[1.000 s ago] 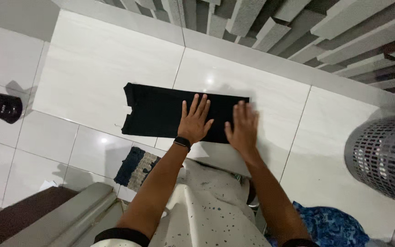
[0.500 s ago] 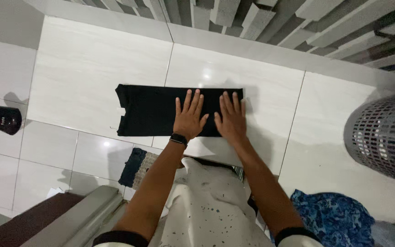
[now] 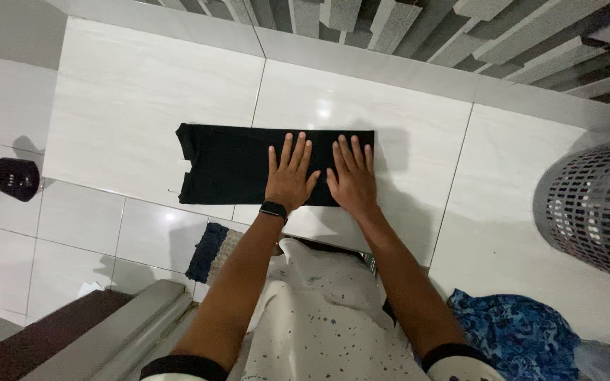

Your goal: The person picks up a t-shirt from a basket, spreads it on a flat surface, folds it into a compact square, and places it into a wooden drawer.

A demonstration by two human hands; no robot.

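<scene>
Black folded garment (image 3: 231, 166) lies long-axis left-right on the tiled floor (image 3: 128, 92) — left hand (image 3: 289, 176) and right hand (image 3: 352, 176) rest flat, fingers spread, grasping nothing, on its right end.

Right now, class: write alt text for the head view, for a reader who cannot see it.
Both hands, left hand and right hand, press flat on a folded black garment on the white tiled floor. A perforated grey basket stands right; blue patterned cloth lies near.
</scene>
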